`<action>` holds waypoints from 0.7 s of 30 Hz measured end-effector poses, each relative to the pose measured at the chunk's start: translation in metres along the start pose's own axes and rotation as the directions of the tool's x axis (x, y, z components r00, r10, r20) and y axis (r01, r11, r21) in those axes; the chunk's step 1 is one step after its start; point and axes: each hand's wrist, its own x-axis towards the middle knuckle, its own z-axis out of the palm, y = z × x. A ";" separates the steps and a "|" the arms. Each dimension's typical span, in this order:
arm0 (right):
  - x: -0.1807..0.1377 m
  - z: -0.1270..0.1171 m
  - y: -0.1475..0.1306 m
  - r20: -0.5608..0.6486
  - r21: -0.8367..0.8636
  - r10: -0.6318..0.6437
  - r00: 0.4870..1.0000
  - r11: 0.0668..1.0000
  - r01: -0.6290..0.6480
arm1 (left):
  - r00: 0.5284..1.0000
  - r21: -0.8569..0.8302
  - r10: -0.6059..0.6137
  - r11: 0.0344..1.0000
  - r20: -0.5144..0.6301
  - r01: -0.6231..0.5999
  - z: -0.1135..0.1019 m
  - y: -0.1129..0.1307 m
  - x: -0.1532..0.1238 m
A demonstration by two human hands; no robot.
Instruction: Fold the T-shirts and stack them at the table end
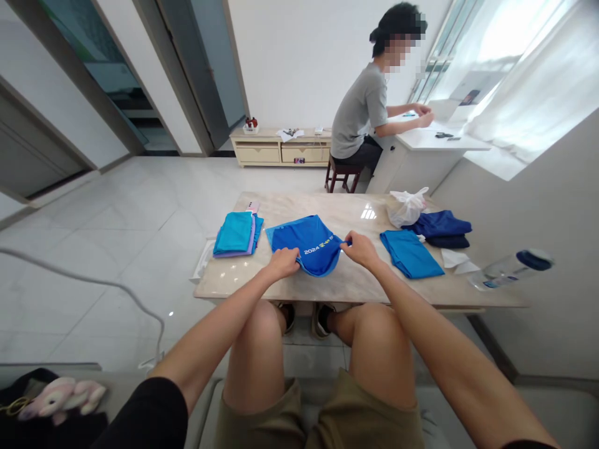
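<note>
A folded teal stack [235, 233] lies at the tabletop's [346, 284] left. The left hand [283, 262] pinches the blue shirt's [309, 244] near-left edge; the right hand [360, 248] pinches its right edge. The shirt lies flat between both hands. A folded blue garment [410, 253] lies further right.
</note>
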 end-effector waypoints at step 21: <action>0.011 0.025 0.026 0.509 0.370 -0.353 0.785 0.913 0.170 | 0.978 -0.116 0.098 0.990 0.185 -0.077 0.014 -0.033 0.001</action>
